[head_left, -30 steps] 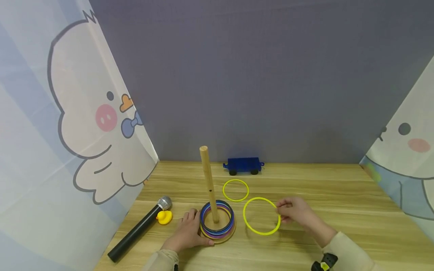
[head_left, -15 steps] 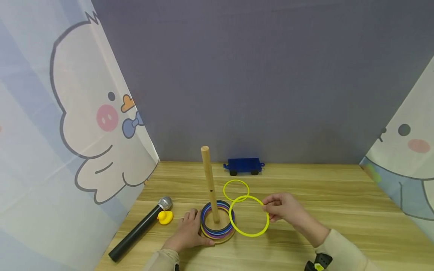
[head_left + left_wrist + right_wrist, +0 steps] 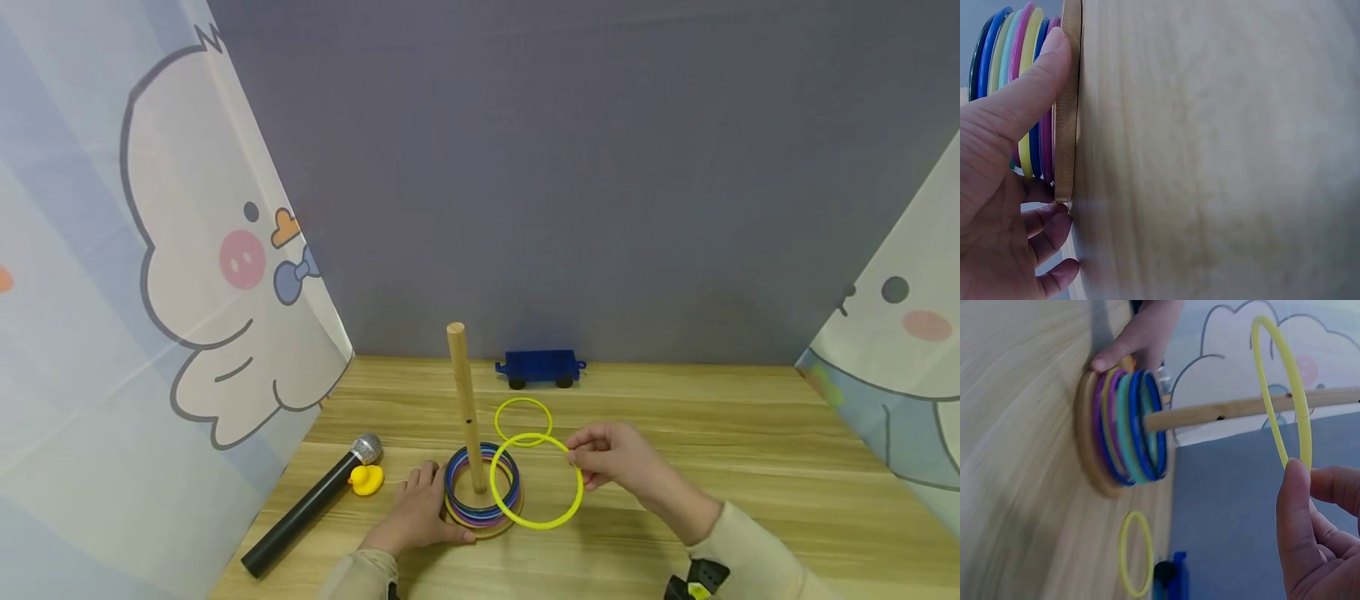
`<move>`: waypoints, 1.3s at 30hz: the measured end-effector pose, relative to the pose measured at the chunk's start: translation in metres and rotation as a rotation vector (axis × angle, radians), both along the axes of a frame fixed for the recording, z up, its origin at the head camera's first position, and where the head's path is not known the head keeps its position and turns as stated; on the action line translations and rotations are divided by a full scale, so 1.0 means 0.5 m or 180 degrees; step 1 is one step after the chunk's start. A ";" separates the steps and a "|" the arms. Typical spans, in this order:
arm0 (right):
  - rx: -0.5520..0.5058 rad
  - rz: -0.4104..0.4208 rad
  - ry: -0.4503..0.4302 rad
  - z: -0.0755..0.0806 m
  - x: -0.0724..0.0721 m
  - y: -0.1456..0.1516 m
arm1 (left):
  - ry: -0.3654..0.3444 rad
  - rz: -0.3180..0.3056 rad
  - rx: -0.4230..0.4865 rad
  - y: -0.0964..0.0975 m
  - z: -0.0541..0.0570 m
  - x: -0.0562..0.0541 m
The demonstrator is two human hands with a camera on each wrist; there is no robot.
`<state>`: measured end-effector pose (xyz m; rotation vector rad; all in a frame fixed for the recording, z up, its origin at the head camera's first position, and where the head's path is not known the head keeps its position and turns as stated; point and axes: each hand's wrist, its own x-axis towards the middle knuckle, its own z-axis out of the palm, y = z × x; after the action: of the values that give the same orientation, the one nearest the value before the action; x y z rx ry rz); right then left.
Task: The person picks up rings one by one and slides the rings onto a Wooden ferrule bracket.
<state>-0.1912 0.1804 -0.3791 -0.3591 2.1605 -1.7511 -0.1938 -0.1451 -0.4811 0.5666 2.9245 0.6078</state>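
A wooden ring-toss stand has an upright post [image 3: 467, 400] and a round base [image 3: 1067, 112]. Several coloured rings [image 3: 1124, 434], in blue, purple, yellow and teal, lie stacked around the foot of the post. My left hand [image 3: 416, 512] grips the base's left side, its thumb along the front against the lowest rings. Between thumb and forefinger my right hand [image 3: 622, 462] pinches a yellow ring [image 3: 536, 527] by its right edge. That ring is raised and tilted; in the head view it overlaps the stack's right side, still beside the post. Another yellow ring [image 3: 497, 425] lies flat behind it.
A blue toy wagon [image 3: 540, 367] stands at the back of the wooden table [image 3: 750, 467], before a grey cloth wall [image 3: 570, 183]. To the left lie a black microphone [image 3: 303, 512] and a yellow rubber duck [image 3: 367, 480]. Printed cloth panels [image 3: 225, 375] close off both sides.
My right hand has carried the yellow ring leftward, from beside the stand until it overlaps the stack in the head view. My left hand has stayed on the base.
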 end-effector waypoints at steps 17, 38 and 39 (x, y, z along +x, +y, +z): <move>-0.0685 -0.0279 0.0689 0.174 0.012 -0.087 | -0.0017 -0.0004 -0.0045 -0.002 -0.005 -0.005; -0.0902 -0.0825 0.0406 0.128 -0.034 -0.154 | -0.0020 -0.0024 -0.0024 -0.004 -0.017 -0.009; -0.0870 -0.0812 0.0347 0.111 -0.036 -0.155 | -0.0019 -0.0019 -0.0025 -0.005 -0.016 -0.009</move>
<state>-0.2091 0.1031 -0.3234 -0.2584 2.1190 -2.2269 -0.1981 -0.1474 -0.4893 0.5715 2.9171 0.5962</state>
